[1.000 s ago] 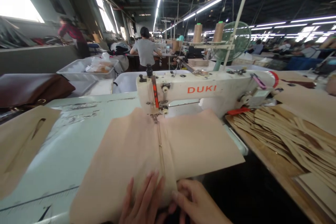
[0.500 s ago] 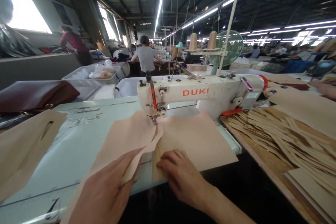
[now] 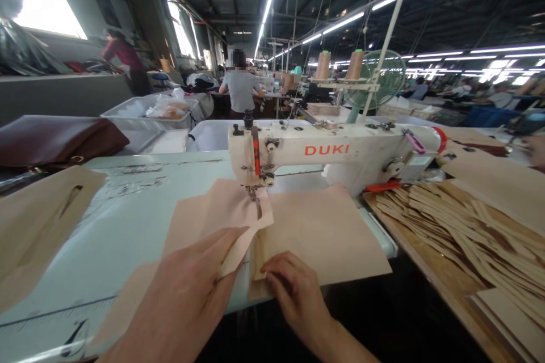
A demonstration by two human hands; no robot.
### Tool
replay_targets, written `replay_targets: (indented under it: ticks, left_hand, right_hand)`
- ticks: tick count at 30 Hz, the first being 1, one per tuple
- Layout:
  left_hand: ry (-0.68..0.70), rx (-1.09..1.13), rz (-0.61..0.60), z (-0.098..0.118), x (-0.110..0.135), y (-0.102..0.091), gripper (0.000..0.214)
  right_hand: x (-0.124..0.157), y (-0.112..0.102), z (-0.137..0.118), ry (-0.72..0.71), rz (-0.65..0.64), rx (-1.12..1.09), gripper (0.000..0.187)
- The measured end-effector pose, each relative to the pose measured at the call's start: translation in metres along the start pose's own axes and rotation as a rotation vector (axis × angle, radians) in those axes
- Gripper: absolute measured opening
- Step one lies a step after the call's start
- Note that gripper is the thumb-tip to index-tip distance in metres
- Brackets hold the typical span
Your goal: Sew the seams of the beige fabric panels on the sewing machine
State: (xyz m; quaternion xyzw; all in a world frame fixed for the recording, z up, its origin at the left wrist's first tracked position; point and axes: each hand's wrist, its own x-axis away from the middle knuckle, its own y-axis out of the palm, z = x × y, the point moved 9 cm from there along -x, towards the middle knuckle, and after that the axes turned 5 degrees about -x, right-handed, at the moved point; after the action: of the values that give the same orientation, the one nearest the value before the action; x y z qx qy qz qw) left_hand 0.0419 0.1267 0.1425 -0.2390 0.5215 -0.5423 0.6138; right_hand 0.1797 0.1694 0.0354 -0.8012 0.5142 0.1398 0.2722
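Note:
A white DUKI sewing machine [image 3: 332, 150] stands on the pale green table [image 3: 128, 221]. Beige fabric [image 3: 323, 232] lies under its needle [image 3: 255, 195], with a seam running toward me. My left hand [image 3: 187, 295] lies flat on the left fabric panel, whose edge is folded back over my fingers. My right hand [image 3: 293, 289] rests on the fabric's near edge beside the seam, fingers curled and pressing down.
A pile of tan strips [image 3: 464, 227] lies on a wooden board at right. Another beige piece [image 3: 38, 221] and a brown bag [image 3: 55, 139] sit at left. Plastic bins [image 3: 145, 119], thread cones [image 3: 323, 65], a fan [image 3: 383, 76] and seated workers [image 3: 240, 88] are behind the machine.
The left panel, flat a second ago, has been folded back by my left hand. Both hands have moved further onto the fabric from its near edge.

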Motion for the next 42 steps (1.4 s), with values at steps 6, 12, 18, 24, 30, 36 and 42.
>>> replay_targets:
  ticks: [6, 12, 18, 24, 30, 36, 42]
  left_hand:
    - [-0.019, 0.021, -0.013, -0.007, 0.005, 0.003, 0.033]
    - [-0.053, 0.045, -0.031, -0.005, 0.007, 0.006, 0.037]
    - [-0.062, 0.065, -0.043, -0.004, 0.009, 0.008, 0.038]
    - [-0.078, 0.031, -0.077, -0.006, 0.015, 0.013, 0.040]
    - [-0.015, -0.025, -0.066, -0.001, 0.019, 0.015, 0.044]
    - [0.189, -0.159, -0.035, 0.012, 0.042, 0.037, 0.055]
    - [0.488, -0.516, 0.135, 0.017, 0.081, 0.083, 0.055]
  right_hand:
    - [0.000, -0.010, 0.010, -0.029, -0.064, 0.095, 0.013]
    - [-0.004, -0.023, 0.014, 0.070, 0.073, -0.024, 0.012]
    - [-0.002, -0.009, 0.008, 0.003, -0.058, 0.102, 0.017]
    - [-0.002, -0.004, 0.001, -0.084, -0.125, 0.182, 0.021]
    - [0.001, -0.001, 0.003, -0.125, -0.160, 0.229, 0.020]
    - [-0.001, 0.000, -0.007, -0.177, -0.209, 0.296, 0.013]
    - [0.004, 0.003, -0.006, -0.233, -0.218, 0.369, 0.023]
